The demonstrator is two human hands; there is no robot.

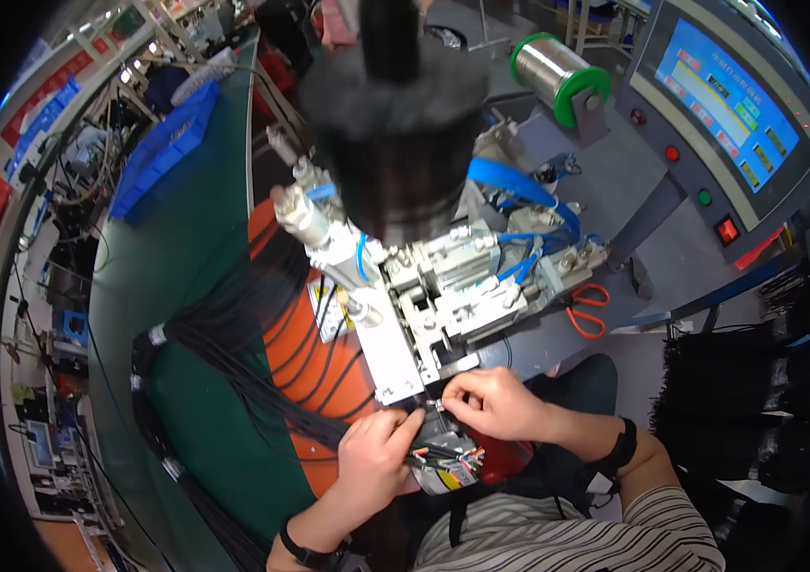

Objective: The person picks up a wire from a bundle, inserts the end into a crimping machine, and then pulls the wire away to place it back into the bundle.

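My left hand (376,454) is closed, its thumb and fingertips pressed together at the front edge of a bench machine (452,296) with metal slides and blue air tubes. Black cables (319,426) run in from the left and pass behind that hand; one seems to be in its grip. My right hand (492,404) pinches something very small close to the left fingertips, just below the machine's metal block. The fingers hide what it is. Under my hands lies a bunch of cable ends (448,462) with bare coloured wires.
A black cylinder (400,143) hangs over the machine. Behind it stands a green-rimmed reel of silvery wire (557,76). Red-handled scissors (588,310) lie to the right, below a control screen (729,105). Bundled black cables (162,396) and a blue tray (164,153) rest on the green table (205,257).
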